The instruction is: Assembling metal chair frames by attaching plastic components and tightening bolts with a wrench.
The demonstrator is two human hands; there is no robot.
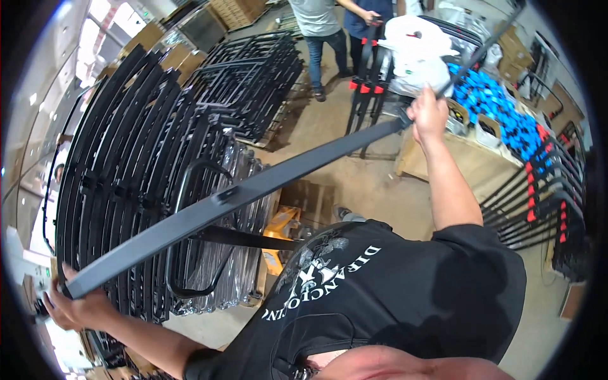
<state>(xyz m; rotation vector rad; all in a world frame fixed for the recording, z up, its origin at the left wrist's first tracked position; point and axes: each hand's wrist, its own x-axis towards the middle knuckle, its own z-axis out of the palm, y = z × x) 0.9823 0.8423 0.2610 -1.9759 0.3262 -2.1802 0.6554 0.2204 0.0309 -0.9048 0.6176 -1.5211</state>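
A long black metal frame bar [278,176] slants across in front of my chest, lower at the left and higher at the right. My left hand [79,307] is closed around its wide lower end. Up at the right, my right hand [429,114] grips it beside a small bracket [403,118], where a thinner tube [472,60] carries on past my fingers. Part way along the bar sits a small black tab [225,195]. Below it, a black looped tube frame [175,253] shows, partly hidden by the bar.
Curved black frames [95,171] stand stacked at left, with flat frames [244,82] piled behind. Two people [323,28] stand at the back near red-clipped bars [366,88]. Right, a wooden table [437,158] bears blue parts [494,101] and white bags [418,50]. More red-clipped bars [532,196] lean nearby.
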